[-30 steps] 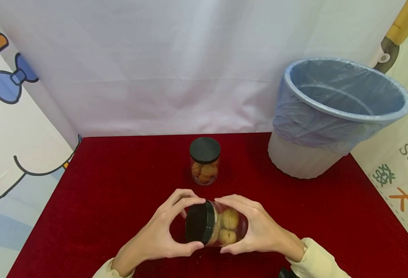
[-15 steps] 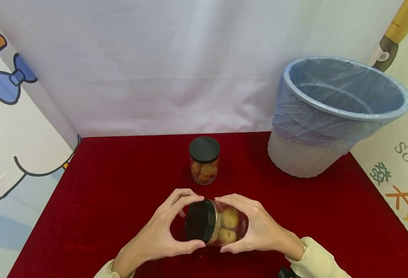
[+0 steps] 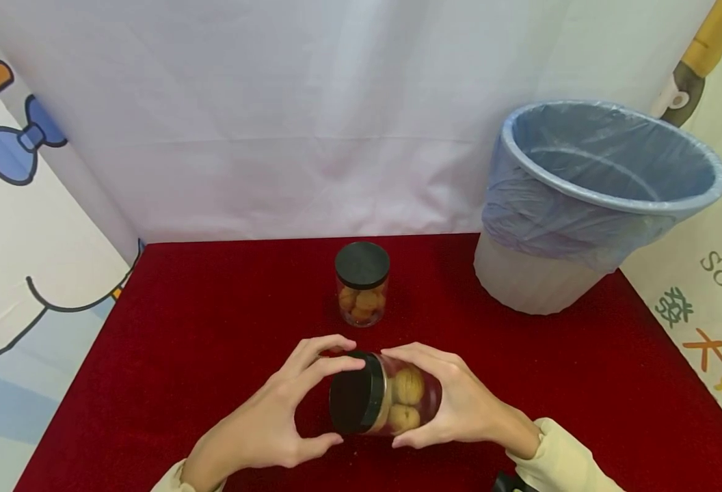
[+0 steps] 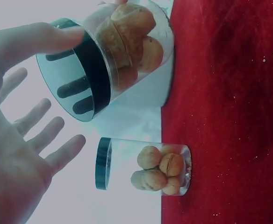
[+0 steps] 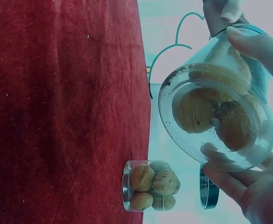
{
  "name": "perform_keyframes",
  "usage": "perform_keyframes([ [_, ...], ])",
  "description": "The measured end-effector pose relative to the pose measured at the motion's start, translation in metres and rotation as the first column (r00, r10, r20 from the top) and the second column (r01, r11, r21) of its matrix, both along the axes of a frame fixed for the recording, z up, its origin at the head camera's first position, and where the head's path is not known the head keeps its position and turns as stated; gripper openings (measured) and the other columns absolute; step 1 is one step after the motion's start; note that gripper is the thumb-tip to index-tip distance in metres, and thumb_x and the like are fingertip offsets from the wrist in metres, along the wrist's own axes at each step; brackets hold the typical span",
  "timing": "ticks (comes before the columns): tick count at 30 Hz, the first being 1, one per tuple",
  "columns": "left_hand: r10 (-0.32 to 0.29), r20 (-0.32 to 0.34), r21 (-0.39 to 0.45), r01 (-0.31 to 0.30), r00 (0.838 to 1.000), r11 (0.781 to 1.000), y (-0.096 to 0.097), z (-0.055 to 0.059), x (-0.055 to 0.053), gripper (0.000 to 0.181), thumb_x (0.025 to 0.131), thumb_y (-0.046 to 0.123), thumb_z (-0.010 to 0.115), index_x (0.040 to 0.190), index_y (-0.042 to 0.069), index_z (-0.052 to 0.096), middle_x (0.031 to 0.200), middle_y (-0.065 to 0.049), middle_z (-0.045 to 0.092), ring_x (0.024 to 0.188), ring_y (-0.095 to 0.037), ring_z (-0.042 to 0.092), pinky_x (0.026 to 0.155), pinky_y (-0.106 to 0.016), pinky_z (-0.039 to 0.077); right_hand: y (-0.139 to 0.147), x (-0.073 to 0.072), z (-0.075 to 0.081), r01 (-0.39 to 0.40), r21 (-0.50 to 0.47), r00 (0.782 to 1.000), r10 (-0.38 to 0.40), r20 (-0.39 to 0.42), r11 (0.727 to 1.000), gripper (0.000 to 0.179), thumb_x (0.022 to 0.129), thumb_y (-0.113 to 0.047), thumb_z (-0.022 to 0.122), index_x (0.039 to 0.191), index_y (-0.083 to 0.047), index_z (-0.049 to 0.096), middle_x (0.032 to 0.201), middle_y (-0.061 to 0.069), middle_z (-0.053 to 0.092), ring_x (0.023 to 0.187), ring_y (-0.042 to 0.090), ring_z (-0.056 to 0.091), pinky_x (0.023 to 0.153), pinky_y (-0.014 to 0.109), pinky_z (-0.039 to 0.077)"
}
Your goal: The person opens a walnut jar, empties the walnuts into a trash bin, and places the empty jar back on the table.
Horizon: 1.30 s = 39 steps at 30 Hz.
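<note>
A clear jar of walnuts (image 3: 407, 388) with a black lid (image 3: 351, 394) is held tilted over the table, its lid toward the left. My right hand (image 3: 459, 400) grips the jar's body near its base, thumb on the near side and fingers on the far side. Around the lid, my left hand (image 3: 271, 413) is spread, its fingers extended and loose. In the left wrist view those fingers (image 4: 47, 112) stand apart from the lid, while the thumb overlaps its edge. Walnuts (image 5: 197, 112) show through the jar's base in the right wrist view.
A second lidded jar of walnuts (image 3: 363, 287) stands upright behind the held one. At the back right is a bin (image 3: 521, 273) lined with a blue bag (image 3: 558, 225). Red cloth (image 3: 213, 307) covers the table, with a white curtain (image 3: 275, 123) behind it.
My left hand has loosened from the lid and drawn slightly left and down, its thumb and fingers spreading wider. My right hand and the jar have hardly moved.
</note>
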<state>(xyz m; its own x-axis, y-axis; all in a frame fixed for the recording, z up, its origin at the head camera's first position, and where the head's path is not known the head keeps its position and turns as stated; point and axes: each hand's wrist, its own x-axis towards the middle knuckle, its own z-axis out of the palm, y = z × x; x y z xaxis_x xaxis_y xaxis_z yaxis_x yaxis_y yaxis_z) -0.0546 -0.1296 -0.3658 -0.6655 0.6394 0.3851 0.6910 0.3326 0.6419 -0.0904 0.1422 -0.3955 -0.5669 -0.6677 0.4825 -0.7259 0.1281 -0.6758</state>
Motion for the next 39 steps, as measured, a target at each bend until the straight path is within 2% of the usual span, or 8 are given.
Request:
perform_keyframes([
  [5, -0.021, -0.022, -0.035, 0.02, 1.0, 0.999, 0.004, 0.001, 0.002, 0.087, 0.065, 0.014, 0.084, 0.139, 0.025, 0.04, 0.147, -0.003, 0.027, 0.129, -0.022, 0.03, 0.095, -0.043, 0.043, 0.002, 0.0, 0.0, -0.005, 0.007, 1.0, 0.005, 0.014, 1.0, 0.088, 0.062, -0.034, 0.089, 0.135, -0.007, 0.048, 0.127, 0.002, 0.055, 0.108, 0.018, 0.057, 0.085, 0.034, 0.051],
  [11, -0.054, -0.057, -0.014, 0.053, 0.997, 0.999, 0.009, 0.002, 0.003, 0.084, 0.064, 0.009, 0.083, 0.137, 0.024, 0.043, 0.147, -0.003, 0.028, 0.129, -0.023, 0.03, 0.093, -0.042, 0.046, 0.002, 0.0, -0.001, -0.018, 0.0, 1.0, 0.018, 0.012, 1.0, 0.087, 0.064, -0.037, 0.087, 0.134, -0.005, 0.047, 0.127, 0.003, 0.055, 0.108, 0.018, 0.058, 0.084, 0.034, 0.051],
  [13, -0.058, -0.062, -0.004, 0.058, 0.996, 0.998, 0.009, 0.002, 0.002, 0.082, 0.064, 0.009, 0.083, 0.135, 0.024, 0.045, 0.145, -0.003, 0.03, 0.128, -0.022, 0.031, 0.091, -0.041, 0.047, 0.001, 0.003, 0.008, -0.025, -0.008, 1.0, 0.025, 0.011, 1.0, 0.084, 0.065, -0.035, 0.087, 0.133, -0.005, 0.048, 0.125, 0.005, 0.056, 0.106, 0.019, 0.058, 0.084, 0.034, 0.051],
  [16, -0.062, -0.061, 0.013, 0.063, 0.996, 0.998, 0.009, 0.001, 0.001, 0.079, 0.064, 0.01, 0.084, 0.133, 0.024, 0.046, 0.143, -0.003, 0.033, 0.126, -0.021, 0.032, 0.091, -0.041, 0.047, 0.0, 0.005, 0.011, -0.028, -0.01, 1.0, 0.028, 0.0, 1.0, 0.083, 0.065, -0.033, 0.088, 0.133, -0.005, 0.049, 0.124, 0.006, 0.056, 0.106, 0.019, 0.058, 0.083, 0.034, 0.051],
  [18, -0.06, -0.062, 0.03, 0.062, 0.996, 0.998, 0.009, 0.001, 0.001, 0.079, 0.064, 0.011, 0.084, 0.132, 0.024, 0.047, 0.142, -0.003, 0.034, 0.125, -0.021, 0.033, 0.09, -0.041, 0.047, -0.001, 0.005, 0.011, -0.029, -0.006, 1.0, 0.029, -0.01, 1.0, 0.084, 0.063, -0.03, 0.089, 0.133, -0.005, 0.049, 0.124, 0.006, 0.056, 0.106, 0.019, 0.058, 0.084, 0.034, 0.051],
  [23, -0.039, -0.042, 0.067, 0.042, 0.998, 0.997, 0.008, -0.003, 0.0, 0.08, 0.064, 0.018, 0.086, 0.133, 0.024, 0.047, 0.139, -0.003, 0.034, 0.123, -0.021, 0.036, 0.091, -0.039, 0.047, 0.002, 0.003, -0.001, -0.022, 0.01, 0.999, 0.022, -0.027, 1.0, 0.088, 0.061, -0.033, 0.09, 0.134, -0.006, 0.048, 0.128, 0.004, 0.054, 0.11, 0.018, 0.057, 0.087, 0.034, 0.05],
  [31, 0.007, -0.072, 0.117, 0.002, 0.997, 0.993, 0.009, -0.008, -0.002, 0.078, 0.067, 0.031, 0.085, 0.135, 0.02, 0.048, 0.132, -0.006, 0.04, 0.117, -0.018, 0.041, 0.091, -0.039, 0.046, 0.001, 0.005, 0.003, 0.005, 0.019, 0.998, -0.003, -0.069, 1.0, 0.085, 0.064, -0.04, 0.086, 0.132, -0.005, 0.049, 0.128, 0.003, 0.054, 0.111, 0.018, 0.056, 0.087, 0.034, 0.05],
  [39, 0.019, -0.074, 0.148, -0.008, 0.997, 0.989, 0.008, -0.007, -0.002, 0.079, 0.066, 0.032, 0.085, 0.135, 0.017, 0.049, 0.128, -0.003, 0.042, 0.113, -0.018, 0.043, 0.088, -0.039, 0.047, 0.002, 0.008, 0.005, 0.017, 0.027, 0.998, -0.015, -0.063, 0.999, 0.085, 0.064, -0.04, 0.087, 0.133, -0.009, 0.048, 0.128, 0.002, 0.054, 0.11, 0.017, 0.056, 0.086, 0.033, 0.05],
])
